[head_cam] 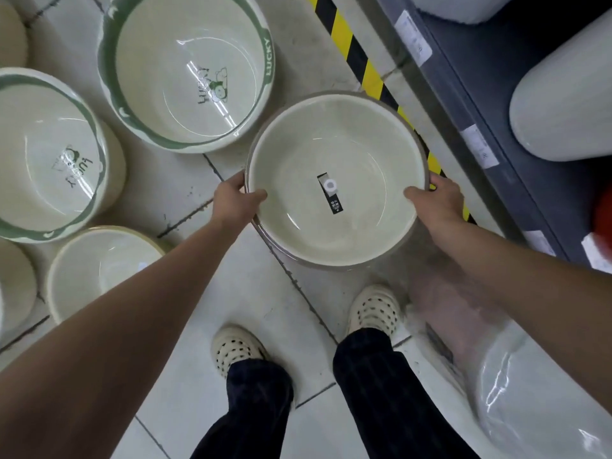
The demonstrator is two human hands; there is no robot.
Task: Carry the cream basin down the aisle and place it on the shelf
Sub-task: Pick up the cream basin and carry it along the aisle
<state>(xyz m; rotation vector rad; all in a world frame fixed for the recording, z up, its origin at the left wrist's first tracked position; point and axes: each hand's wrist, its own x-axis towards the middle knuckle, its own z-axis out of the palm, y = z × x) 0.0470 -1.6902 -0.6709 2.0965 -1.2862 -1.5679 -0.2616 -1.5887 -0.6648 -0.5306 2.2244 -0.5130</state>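
i see my two hands holding the cream basin [364, 233] out in front of me, above the tiled floor [284, 313] and level, its mouth facing up. my left hand [236, 202] grips the rim on the left side, thumb hooked over the inside edge and fingers curled underneath. my right hand [437, 200] grips the opposite rim the same way. a black and white label [331, 193] sits on the bottom of the basin.

the basin hangs just beside the dark shelf [490, 77] on my right, over the yellow and black tape [357, 58] that runs along the shelf's foot. white rounded items [563, 94] lie on the shelf, and price tags [414, 38] line its front edge.

to my left, on the floor, stand two green-rimmed basins [185, 71] printed "lucky", the second [49, 154] nearer the frame edge, and a plain cream one [99, 270] below them. my pale perforated shoes [236, 349] stand on the tiles beneath the basin. clear plastic wrap [530, 392] shows at lower right.
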